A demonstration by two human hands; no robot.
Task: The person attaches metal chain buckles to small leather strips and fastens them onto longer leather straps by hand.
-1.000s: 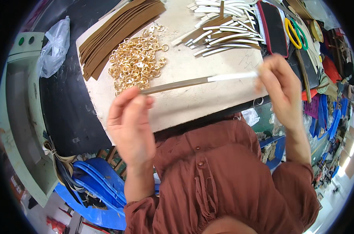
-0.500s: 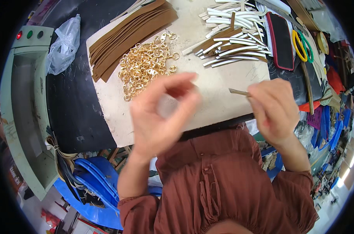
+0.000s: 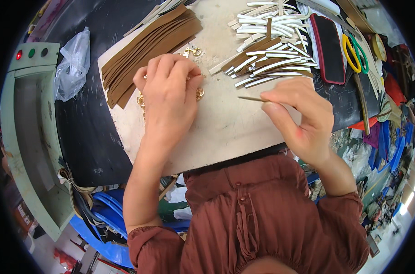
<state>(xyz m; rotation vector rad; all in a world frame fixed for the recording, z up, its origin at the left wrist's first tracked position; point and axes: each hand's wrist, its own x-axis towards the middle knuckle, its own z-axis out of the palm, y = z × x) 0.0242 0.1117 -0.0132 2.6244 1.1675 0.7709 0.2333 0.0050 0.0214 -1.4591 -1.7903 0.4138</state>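
The left hand (image 3: 168,91) is bent palm-down over the gold rings (image 3: 199,93), its fingers curled in among them. From above, its back covers most of the heap, so I cannot tell whether the fingertips pinch a ring or only rest there. A few rings show at its edges, with others just beyond its knuckles.

The right hand (image 3: 303,118) pinches a narrow strip (image 3: 249,98) between thumb and forefinger. The strip juts toward the left hand, apart from it and above the pale board (image 3: 226,132); gripping it back from the tip probably keeps that end free and easy to see.

Just beyond the left hand lie the brown strips (image 3: 148,52), fanned in overlapping layers, perhaps so that single ones lift off easily. Beyond the right hand is a loose pile of white-edged pieces (image 3: 271,55), seemingly within that arm's reach. Farther out past the right hand, the phone (image 3: 328,50) and the yellow and green handles (image 3: 353,52) sit at the board's side, which leaves room between the hands.
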